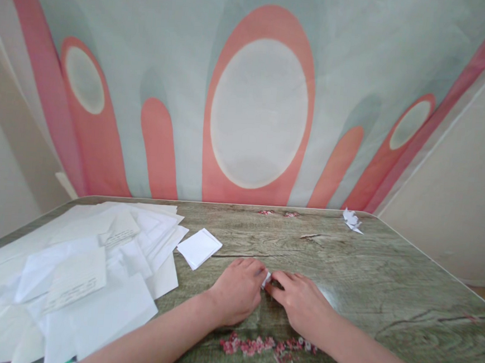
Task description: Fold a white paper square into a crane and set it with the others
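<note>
Between my two hands, low over the middle of the table, is a small piece of white paper (266, 279), mostly covered by my fingers. My left hand (240, 290) curls around its left side with the fingers bent. From the right, the thumb and fingers of my right hand (296, 297) pinch its other edge. How the paper is folded cannot be made out. Just beyond my left hand lies a square of folded white paper (199, 248), flat and touched by neither hand.
A wide, loose heap of white paper sheets (132, 301) covers the table's left side, some printed. A small folded paper figure (352, 220) sits at the far right corner. Pink blossoms (255, 346) decorate the wood-grain table (385, 282). A patterned backdrop (194, 49) hangs behind it.
</note>
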Tool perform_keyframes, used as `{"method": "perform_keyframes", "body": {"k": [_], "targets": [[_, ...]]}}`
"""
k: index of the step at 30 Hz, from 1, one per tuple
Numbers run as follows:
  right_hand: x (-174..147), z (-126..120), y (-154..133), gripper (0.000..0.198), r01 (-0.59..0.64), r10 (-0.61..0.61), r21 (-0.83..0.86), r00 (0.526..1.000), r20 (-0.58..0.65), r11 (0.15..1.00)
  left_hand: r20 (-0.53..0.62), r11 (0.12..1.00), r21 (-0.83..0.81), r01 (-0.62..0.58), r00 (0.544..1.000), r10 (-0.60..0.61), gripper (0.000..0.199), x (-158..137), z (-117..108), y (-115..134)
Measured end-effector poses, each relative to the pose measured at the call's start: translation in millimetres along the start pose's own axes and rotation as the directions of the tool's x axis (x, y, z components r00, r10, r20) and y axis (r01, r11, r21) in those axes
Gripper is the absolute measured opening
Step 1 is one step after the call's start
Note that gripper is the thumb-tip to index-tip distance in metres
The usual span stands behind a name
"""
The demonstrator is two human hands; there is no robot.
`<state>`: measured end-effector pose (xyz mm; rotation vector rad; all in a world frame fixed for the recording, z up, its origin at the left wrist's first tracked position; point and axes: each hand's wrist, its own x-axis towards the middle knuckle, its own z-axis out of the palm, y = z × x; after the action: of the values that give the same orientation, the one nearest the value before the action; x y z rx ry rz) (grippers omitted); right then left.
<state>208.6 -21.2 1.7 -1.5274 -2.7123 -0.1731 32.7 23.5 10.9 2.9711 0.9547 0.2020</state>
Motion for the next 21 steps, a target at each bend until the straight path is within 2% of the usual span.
{"method": "perform_keyframes", "body": {"k": [7,14,18,21], "targets": [[-3,-3,5,0.035,0.025,-0.023,0.057,0.999,-0.031,0.998,0.024,1.000,-0.005,-0.025,0.999,0.025,0.032,0,-3,-1],[2,16,14,0.029,-0.090,0.114,0.141,0.979,-0.169,0.986,0.021,0.999,-0.026,-0.035,0.999,0.035,0.032,-1,-4,0],[4,21,16,0.032,-0.095,0.136,0.170,0.960,-0.243,0.981,0.012,0.997,-0.038,-0.069,0.998,0.069,0.032,-2,-8,-1],[5,22,16,0.033,-0.094,0.135,0.176,0.962,-0.239,0.980,0.010,0.995,-0.043,-0.093,0.996,0.094,0.031,-2,-9,-2]]}}
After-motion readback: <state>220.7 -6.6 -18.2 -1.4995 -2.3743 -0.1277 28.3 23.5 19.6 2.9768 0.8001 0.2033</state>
